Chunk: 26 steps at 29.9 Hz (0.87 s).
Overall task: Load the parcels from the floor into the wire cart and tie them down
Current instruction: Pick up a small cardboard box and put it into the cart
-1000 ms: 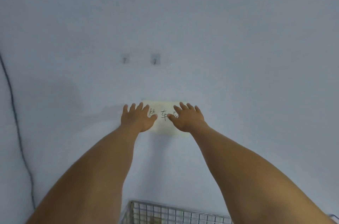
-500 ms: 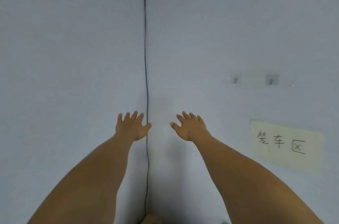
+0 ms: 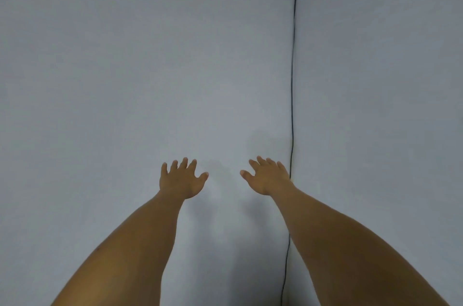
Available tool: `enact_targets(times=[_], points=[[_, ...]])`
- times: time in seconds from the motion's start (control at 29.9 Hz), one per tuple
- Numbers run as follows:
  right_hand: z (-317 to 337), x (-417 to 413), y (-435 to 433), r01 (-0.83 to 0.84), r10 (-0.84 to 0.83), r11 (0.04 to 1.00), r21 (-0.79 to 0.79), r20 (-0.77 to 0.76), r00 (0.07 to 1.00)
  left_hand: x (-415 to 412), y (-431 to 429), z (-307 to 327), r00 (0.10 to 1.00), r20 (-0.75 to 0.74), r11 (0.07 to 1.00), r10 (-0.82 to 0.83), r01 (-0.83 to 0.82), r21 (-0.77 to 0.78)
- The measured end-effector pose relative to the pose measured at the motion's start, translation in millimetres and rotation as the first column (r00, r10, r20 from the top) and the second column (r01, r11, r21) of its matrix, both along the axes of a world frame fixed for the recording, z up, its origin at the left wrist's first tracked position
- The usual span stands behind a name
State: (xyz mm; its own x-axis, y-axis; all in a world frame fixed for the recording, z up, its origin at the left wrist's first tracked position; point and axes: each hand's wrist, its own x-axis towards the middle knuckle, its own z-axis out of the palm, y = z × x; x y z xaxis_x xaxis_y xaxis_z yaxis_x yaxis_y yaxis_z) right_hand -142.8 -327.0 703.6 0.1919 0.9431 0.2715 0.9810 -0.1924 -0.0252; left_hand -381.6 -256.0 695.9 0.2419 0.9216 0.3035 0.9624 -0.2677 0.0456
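The left hand (image 3: 181,180) and right hand (image 3: 266,176) were held out level toward the wall (image 3: 125,55), fingers spread and nothing gripped, the right one just beside the cable (image 3: 292,80). No parcel and no cart was shown, so neither hand could be judged the nearer. The parcels, being on the floor, were presumably below the view, and a downward turn would be called for.

You face a plain, pale blue-grey wall (image 3: 125,55) with no pattern. A thin black cable (image 3: 292,80) lines it. Left of the cable, faint darker grey shadows tint the wall around your left hand (image 3: 181,180) and right hand (image 3: 266,177).
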Motion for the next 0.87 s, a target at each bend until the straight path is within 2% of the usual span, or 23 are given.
enact_targets(times=[0.23, 0.4, 0.63, 0.87], points=[[-13.4, -53.7, 89.6, -0.096, 0.096, 0.995, 0.007, -0.008, 0.995, -64.8, 62.5, -12.1, 0.996, -0.018, 0.996, 0.091, -0.091, -0.001], [-18.6, -52.0, 157.4, -0.094, 0.094, 0.995, 0.022, -0.011, 0.995, -66.5, 127.6, -15.1, 0.995, -0.069, 0.997, 0.078, -0.076, 0.033], [-11.7, 32.6, 221.3, 0.072, -0.069, 0.996, 0.060, -0.038, 0.997, 31.3, 230.8, -1.9, 0.990, -0.080, 0.990, -0.120, 0.125, 0.061], [-2.4, 145.8, 196.2, 0.357, -0.355, 0.931, 0.076, -0.039, 0.934, 178.2, 280.0, 4.1, 0.916, -0.036, 0.914, -0.401, 0.402, 0.060]])
